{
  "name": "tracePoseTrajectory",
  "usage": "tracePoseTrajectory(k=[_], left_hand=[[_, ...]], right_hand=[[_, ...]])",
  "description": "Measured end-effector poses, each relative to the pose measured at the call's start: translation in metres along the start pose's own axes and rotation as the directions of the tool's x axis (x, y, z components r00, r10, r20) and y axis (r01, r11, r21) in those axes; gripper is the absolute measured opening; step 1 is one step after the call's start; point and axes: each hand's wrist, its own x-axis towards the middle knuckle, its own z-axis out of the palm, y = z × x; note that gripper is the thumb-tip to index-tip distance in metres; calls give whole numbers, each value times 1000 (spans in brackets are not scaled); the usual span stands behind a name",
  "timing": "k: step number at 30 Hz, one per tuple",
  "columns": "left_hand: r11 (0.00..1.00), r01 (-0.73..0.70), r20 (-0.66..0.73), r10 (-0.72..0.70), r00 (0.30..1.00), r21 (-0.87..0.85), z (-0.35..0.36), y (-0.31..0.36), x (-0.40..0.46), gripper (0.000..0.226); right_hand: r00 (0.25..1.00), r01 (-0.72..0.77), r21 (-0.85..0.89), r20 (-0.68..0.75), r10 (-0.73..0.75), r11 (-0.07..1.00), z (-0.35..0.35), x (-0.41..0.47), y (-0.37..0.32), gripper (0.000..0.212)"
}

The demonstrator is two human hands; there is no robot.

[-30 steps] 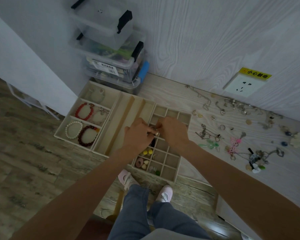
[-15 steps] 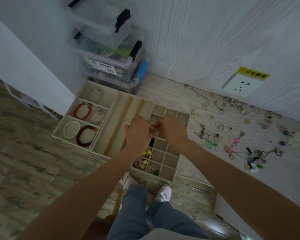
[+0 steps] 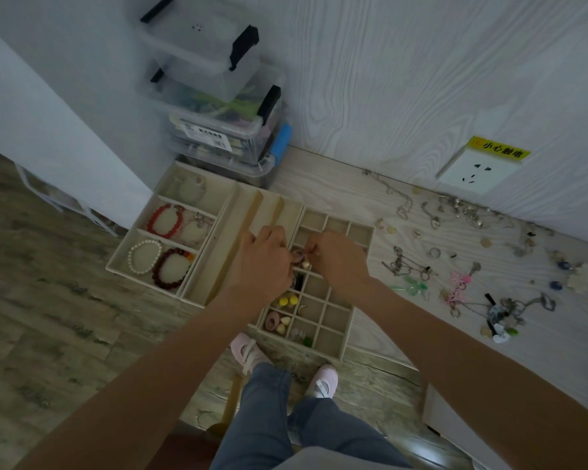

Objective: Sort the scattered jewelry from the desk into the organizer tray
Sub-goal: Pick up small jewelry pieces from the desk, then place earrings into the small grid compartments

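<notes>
My left hand (image 3: 263, 262) and right hand (image 3: 336, 257) have stayed together over the grid organizer tray (image 3: 345, 334), now curled round a pinkish ring piece (image 3: 298, 256) between them; most scattered jewelry (image 3: 462, 262) still waits on the desk

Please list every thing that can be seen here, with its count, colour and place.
tray: one, cream, desk left
bracelets: about five; red, white, dark red and pale ones; tray's left cells
small pieces: several, yellow, pink, cream, grid cells
loose jewelry: many, mostly silver, some pink, green and blue, desk right
boxes: three stacked, clear, behind tray
socket: one, white, yellow label above, wall
shoes: two, pink, floor
left hand: over grid, curled on something small
right hand: over grid, pinching something small
</notes>
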Motion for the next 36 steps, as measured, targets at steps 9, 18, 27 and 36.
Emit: tracePoseTrajectory(k=[9,18,27,36], left_hand=[[987,-79,16,78,997,139,-3,-1,-9,28],[999,-46,12,45,999,28,-3,4,-10,34],[988,-53,-34,49,998,-148,-11,20,-9,31],[895,-316,-132,289,948,-314,-13,107,19,29]], right_hand=[[1000,-16,19,-19,16,1000,4,-1,2,19],[1000,-23,69,6,23,997,3,-3,3,22],[986,-106,299,-90,139,948,-12,-31,50,20],[945,-185,345,-196,263,920,-20,-78,139,31]])
